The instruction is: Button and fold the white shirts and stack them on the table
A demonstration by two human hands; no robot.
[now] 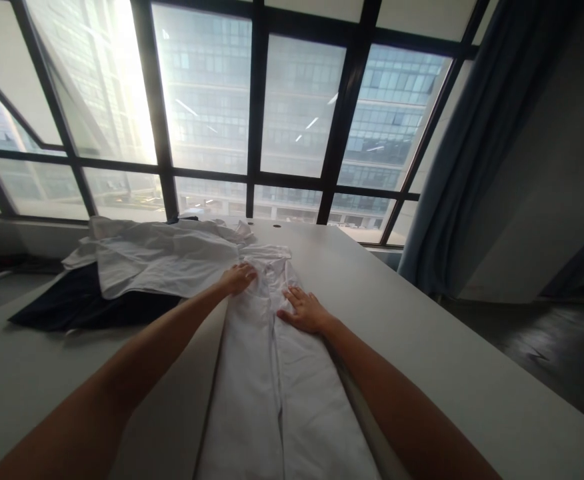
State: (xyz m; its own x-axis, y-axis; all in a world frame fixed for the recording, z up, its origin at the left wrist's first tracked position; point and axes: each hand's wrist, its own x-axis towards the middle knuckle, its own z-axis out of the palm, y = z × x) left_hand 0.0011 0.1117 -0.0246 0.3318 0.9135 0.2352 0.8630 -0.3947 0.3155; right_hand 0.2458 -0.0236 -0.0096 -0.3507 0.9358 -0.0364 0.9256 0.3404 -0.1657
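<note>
At the far left, a window pane (pixel 12 73) stands tilted out of the black window frame (pixel 257 100), and bright glare fills the glass just to its right. Below, on the left part of the white table (pixel 412 333), a dark navy cloth (pixel 92 303) lies spread, its corner pointing left. A rumpled heap of white cloth (pixel 167 257) lies partly over it and reaches rightward to the far end of the white trousers (pixel 252 373); whether the two touch there is hard to tell.

Next comes the person's left hand (pixel 241 277), which rests on the left edge of the trousers, just below the waistband (pixel 266 252). Its fingers point right and look slightly bent; whether they pinch any fabric cannot be told.

The trousers lie lengthwise on the table in the middle, waistband toward the windows, the two legs side by side with a narrow dark gap between them, running out of view at the bottom. Small creases gather near the waist.

The right hand (pixel 306 311) lies palm down on the right side of the trousers, a little nearer the person than the left, its fingers spread over the cloth and gripping nothing.

Farther right, the bare tabletop slants away, a blue-grey curtain (pixel 457 180) hangs beside the windows, and a dark, shiny floor (pixel 547 340) shows beyond the table's edge.
</note>
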